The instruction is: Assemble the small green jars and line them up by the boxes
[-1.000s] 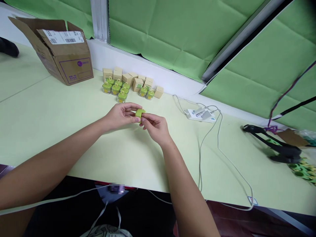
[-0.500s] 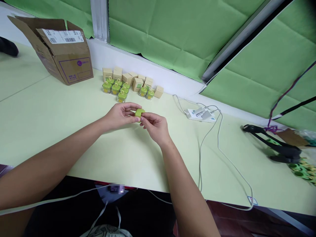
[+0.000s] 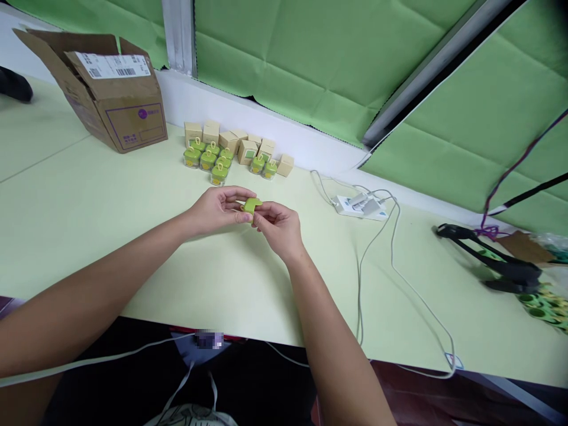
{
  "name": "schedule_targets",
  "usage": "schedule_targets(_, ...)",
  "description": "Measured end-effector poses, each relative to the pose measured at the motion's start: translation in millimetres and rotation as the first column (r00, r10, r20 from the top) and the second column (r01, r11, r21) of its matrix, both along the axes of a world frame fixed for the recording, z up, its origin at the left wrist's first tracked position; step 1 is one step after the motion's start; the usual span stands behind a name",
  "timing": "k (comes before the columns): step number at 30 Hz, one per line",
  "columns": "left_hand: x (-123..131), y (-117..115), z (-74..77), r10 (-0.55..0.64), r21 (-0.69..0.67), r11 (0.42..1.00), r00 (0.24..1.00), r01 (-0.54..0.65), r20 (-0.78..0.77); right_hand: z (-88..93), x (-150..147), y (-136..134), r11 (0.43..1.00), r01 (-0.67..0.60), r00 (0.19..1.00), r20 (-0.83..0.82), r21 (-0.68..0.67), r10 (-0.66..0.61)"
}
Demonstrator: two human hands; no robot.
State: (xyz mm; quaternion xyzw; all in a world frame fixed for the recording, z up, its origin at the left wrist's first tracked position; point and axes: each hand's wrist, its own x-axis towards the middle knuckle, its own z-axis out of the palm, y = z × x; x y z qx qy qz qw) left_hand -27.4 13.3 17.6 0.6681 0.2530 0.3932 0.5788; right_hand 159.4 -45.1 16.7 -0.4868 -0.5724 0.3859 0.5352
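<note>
Just above the table, both hands meet at a small green lid (image 3: 252, 205), the same colour as the lids on the little jars. My left hand (image 3: 222, 207) pinches its left side between thumb and fingers. From the right, my right hand (image 3: 280, 228) grips its lower edge with thumb and fingertips. The underside of the lid is hidden by my fingers. Beyond my hands stands a group of small clear jars (image 3: 208, 160) with green lids and loops on top. Two more such jars (image 3: 264, 167) stand a little to the right.
Several small brown cartons (image 3: 247, 152) line the wall behind the jars. An opened cardboard box (image 3: 133, 121) is at the back left. A white power strip (image 3: 361, 206) with trailing cables lies to the right. Farther right are a black stand-like object (image 3: 501, 263) and green-yellow pieces (image 3: 544, 307).
The green lid has been turned slightly between my fingers, so more of its top and a protruding tab show. My hands have hardly shifted.
</note>
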Motion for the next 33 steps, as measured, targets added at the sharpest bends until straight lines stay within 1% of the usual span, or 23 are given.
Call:
schedule_targets(3, -0.7, 0.6, 1.3, -0.009, -0.012, 1.0, 1.0, 0.009, 0.019, 2.3, 0.6, -0.5, 1.0, -0.008, 0.999, -0.037, -0.003, 0.008)
schedule_targets(9, -1.4, -0.4, 3.8, -0.02, -0.018, 1.0, 1.0, 0.02, 0.023, 4.5, 4.2, 0.2, 0.998, -0.058, 0.998, -0.035, -0.03, 0.057)
schedule_targets(13, -0.5, -1.3, 2.7, -0.021, -0.027, 0.999, 1.0, 0.021, 0.018, 2.3, 3.7, 1.7, 0.998, -0.046, 0.999, -0.027, -0.031, 0.045)
schedule_targets(21, 1.2, -0.7, 1.1, 0.002, 0.007, 1.0, 1.0, -0.002, 0.002, 0.9, 2.2, 2.5, 1.0, -0.018, 1.0, -0.01, -0.017, 0.018)
schedule_targets(27, 0.4, 0.6, -0.5, -0.002, 0.01, 1.0, 1.0, 0.002, -0.003, 2.3, 1.0, 1.7, 0.999, -0.029, 1.0, 0.008, -0.027, 0.03)
schedule_targets(29, 0.0, 0.3, -0.6, -0.002, 0.017, 1.0, 1.0, 0.003, -0.005, 2.0, 0.3, 1.3, 1.0, -0.013, 1.0, 0.008, -0.012, 0.013)
schedule_targets(33, -0.1, -1.7, 1.6, 0.012, 0.014, 1.0, 1.0, -0.012, -0.008, 0.1, 0.2, 1.5, 0.997, 0.075, 0.997, 0.025, 0.033, -0.076)
